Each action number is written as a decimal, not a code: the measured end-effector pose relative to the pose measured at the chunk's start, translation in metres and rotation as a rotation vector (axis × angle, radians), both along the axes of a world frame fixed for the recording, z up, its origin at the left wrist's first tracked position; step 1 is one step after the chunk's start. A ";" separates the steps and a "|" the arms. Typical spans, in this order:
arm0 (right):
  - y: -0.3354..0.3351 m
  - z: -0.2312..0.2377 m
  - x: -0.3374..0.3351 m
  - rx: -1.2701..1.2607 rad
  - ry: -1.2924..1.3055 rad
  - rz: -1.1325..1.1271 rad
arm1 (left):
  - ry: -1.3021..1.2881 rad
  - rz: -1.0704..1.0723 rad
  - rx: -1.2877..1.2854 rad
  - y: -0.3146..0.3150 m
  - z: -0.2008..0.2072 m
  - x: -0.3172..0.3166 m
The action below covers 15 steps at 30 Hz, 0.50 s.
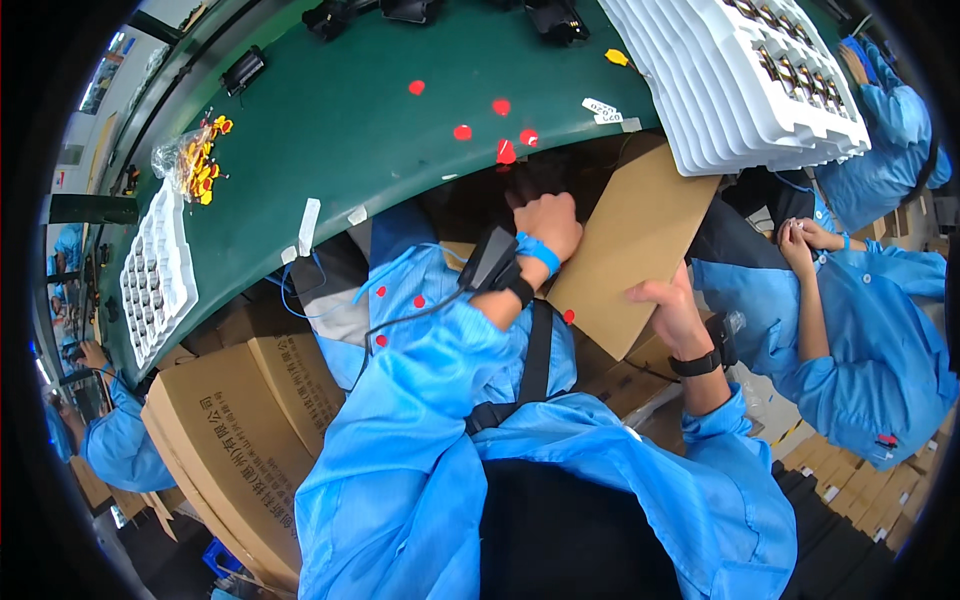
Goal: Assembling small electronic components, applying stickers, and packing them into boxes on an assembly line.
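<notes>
A flat brown cardboard sheet slants between the green table's edge and my lap. My right hand grips its lower right side, thumb on the near face and the other fingers hidden behind. The sheet's top corner reaches the stack of white trays. My left hand is bent at the wrist beside the sheet's left edge, just below the table edge. Its fingers drop into the dark gap there, so what they touch is hidden. A blue band and a black wired device sit on the left wrist.
Red round stickers dot the green table. Stacked white trays with metal parts stand at right. Yellow-black pieces and another white tray lie at left. A large cardboard box is at lower left. A co-worker sits close at right.
</notes>
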State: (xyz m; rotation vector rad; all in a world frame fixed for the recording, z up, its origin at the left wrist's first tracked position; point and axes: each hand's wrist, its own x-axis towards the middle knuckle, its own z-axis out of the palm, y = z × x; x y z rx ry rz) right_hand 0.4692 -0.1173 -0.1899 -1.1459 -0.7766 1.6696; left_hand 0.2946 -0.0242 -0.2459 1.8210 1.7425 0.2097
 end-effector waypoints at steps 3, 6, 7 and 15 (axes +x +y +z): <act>0.005 0.001 0.002 -0.019 0.011 0.018 | -0.379 -0.005 -0.055 0.003 0.005 0.000; 0.004 -0.004 0.002 -0.039 0.044 -0.010 | 0.294 -0.371 0.357 -0.012 0.011 -0.005; 0.008 -0.005 0.005 -0.025 0.042 -0.002 | 0.359 -0.492 0.519 -0.020 0.019 -0.002; 0.001 -0.003 0.003 -0.011 0.026 0.008 | 0.082 0.023 0.856 0.004 0.157 -0.078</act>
